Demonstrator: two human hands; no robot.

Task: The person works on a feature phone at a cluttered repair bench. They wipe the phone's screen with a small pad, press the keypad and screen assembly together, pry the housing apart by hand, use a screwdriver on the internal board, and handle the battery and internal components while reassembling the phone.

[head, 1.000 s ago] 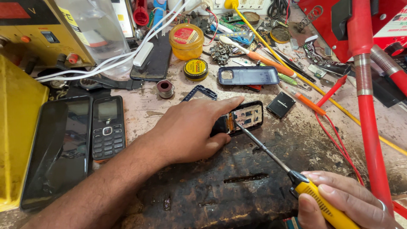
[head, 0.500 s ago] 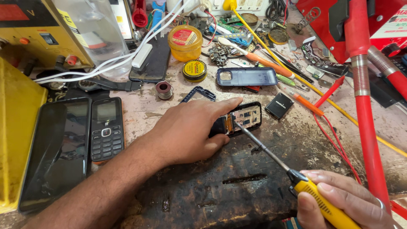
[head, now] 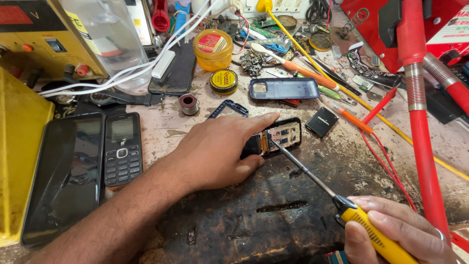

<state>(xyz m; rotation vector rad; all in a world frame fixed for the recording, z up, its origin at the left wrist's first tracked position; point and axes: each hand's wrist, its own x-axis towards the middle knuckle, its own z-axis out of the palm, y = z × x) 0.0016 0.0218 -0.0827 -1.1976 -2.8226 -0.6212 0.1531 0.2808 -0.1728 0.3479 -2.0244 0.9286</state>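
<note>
Opened phone [head: 282, 135] pinned under left hand [head: 215, 154]; right hand [head: 395, 234], at 5 o'clock, grips yellow screwdriver [head: 342, 205], tip on it.

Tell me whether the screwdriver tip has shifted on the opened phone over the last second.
No. The yellow-handled screwdriver tip sits at the same spot on the opened black phone, equally far from the small black battery.
</note>
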